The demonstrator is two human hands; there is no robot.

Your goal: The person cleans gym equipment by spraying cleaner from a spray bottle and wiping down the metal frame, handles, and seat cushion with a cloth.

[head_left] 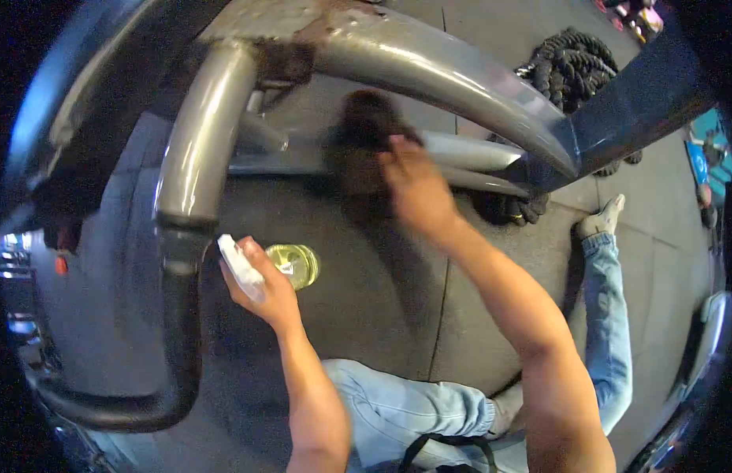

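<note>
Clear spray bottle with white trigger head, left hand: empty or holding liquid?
Holding liquid: yellow shows through the clear spray bottle in the left hand. Exact fill level: cannot tell.

2 hands [421, 193], 1 spray btl [299, 266], 1 dk cloth [364, 142], 2 jeans legs [413, 402]

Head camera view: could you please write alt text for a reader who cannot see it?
A person's left hand holds a spray bottle of yellow liquid; the right hand, blurred, is at a dark shape, perhaps a cloth, by the lower tubes of a silver metal frame. Legs in light jeans rest on the grey floor; black rope lies heaped beyond.
</note>
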